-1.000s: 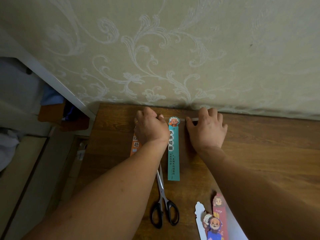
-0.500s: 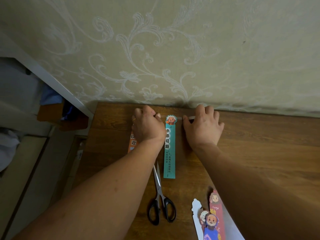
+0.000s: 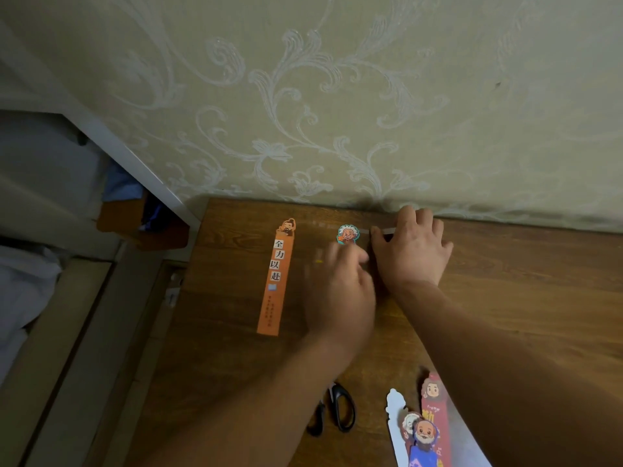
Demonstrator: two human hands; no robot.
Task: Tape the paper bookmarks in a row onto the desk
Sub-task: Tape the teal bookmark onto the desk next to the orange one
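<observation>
Brown wooden table [image 3: 512, 298], head view. Orange paper bookmark [image 3: 276, 281] lies flat near the table's left edge. Teal paper bookmark [image 3: 348, 234] lies beside it, only cartoon top showing, rest under left hand [image 3: 340, 291]; hand blurred, grip cannot tell. Right hand [image 3: 413, 254] flat, grip spread, fingers on clear tape strip [image 3: 382, 230] near wall. Black-handled scissors [image 3: 338, 412] and loose bookmark pile [image 3: 426, 429] at near edge.

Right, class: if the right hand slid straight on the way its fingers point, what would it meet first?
Probably the wallpapered wall, which rises from the back edge of the desk just beyond the right hand. Nothing shows in between, though depth is hard to judge.
</observation>
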